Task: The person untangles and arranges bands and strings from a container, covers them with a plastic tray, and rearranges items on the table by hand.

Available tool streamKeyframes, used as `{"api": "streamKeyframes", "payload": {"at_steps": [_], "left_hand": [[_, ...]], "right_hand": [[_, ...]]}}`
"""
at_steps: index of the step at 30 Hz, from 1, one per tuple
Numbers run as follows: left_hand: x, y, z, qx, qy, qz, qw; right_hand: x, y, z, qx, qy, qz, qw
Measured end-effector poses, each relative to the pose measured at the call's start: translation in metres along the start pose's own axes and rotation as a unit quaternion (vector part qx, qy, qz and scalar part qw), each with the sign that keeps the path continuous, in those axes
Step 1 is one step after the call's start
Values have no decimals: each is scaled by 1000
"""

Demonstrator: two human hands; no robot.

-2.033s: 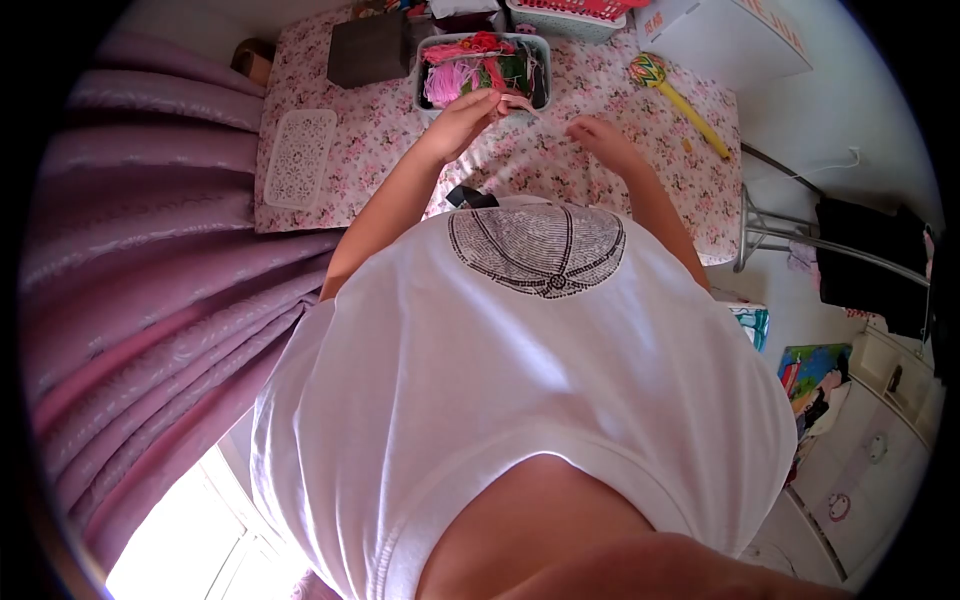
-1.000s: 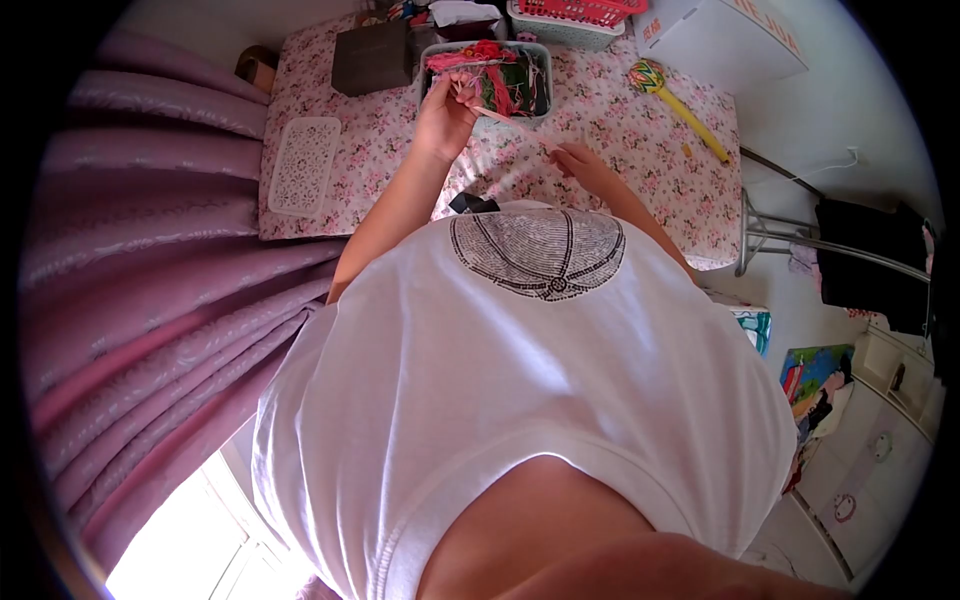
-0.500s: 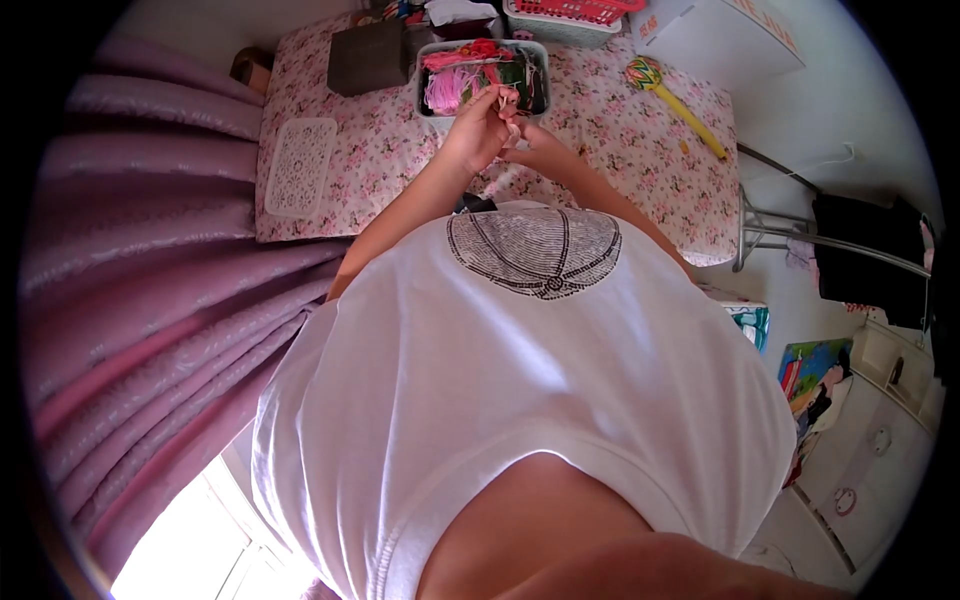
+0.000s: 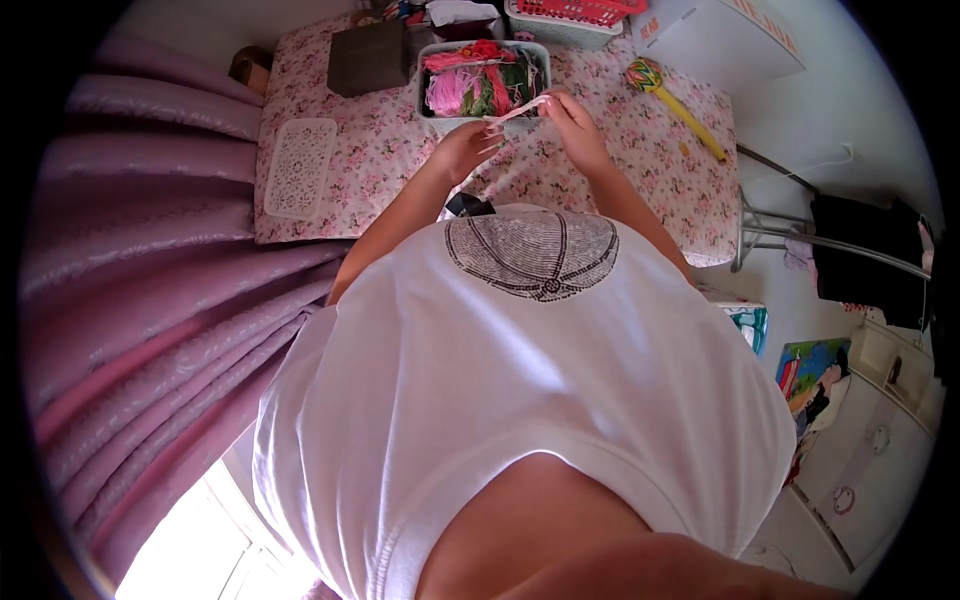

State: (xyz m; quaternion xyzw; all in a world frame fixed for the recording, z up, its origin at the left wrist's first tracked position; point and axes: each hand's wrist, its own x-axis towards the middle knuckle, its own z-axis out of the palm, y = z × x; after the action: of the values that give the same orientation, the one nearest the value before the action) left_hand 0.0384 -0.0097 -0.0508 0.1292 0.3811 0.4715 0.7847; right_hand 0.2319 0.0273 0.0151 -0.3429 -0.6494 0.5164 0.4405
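A thin pale pink strand (image 4: 520,110), like yarn or cord, stretches on a slant between my two hands. My right hand (image 4: 577,130) pinches its upper end between thumb and fingers. At the lower end my left hand (image 4: 466,150) grips the strand near the fingertips, with its other fingers loosely bent. Just beyond the hands stands a grey basket (image 4: 424,118). Inside it lie bundles of pink yarn (image 4: 453,92), along with red and dark green ones.
A floral cloth covers the table (image 4: 370,150). On it are a white lacy tray (image 4: 300,168), a dark box (image 4: 368,58), and a yellow stick with a multicoloured ball (image 4: 690,115). A red basket (image 4: 590,10) and a white carton (image 4: 715,40) stand behind. Purple curtains (image 4: 160,200) hang left.
My hands were close together over the basket's near edge. They have moved apart, the left down and leftward, the right to the right, and the pink strand now spans between them.
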Motion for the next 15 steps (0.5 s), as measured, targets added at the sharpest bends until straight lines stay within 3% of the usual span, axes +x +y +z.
{"api": "streamKeyframes", "payload": {"at_steps": [2,5,6,9,12,13,15], "left_hand": [[0,-2,3,72,12,-37,997],[-14,6,28,350,36,110,930],[-14,8,32,338,-42,208,917],[-20,11,58,385,-105,312,862],[-16,5,70,338,-176,278,882],[-11,1,66,320,-189,255,893],[-6,-1,59,370,-117,242,889]], "right_hand": [[5,-14,3,-7,-15,-28,999],[10,-38,6,39,-63,13,997],[11,-42,6,63,-83,42,994],[12,-44,15,85,-115,83,986],[14,-16,23,-98,-72,-93,988],[14,-14,24,-101,-51,-92,989],[15,-13,23,-108,-6,-91,990]]}}
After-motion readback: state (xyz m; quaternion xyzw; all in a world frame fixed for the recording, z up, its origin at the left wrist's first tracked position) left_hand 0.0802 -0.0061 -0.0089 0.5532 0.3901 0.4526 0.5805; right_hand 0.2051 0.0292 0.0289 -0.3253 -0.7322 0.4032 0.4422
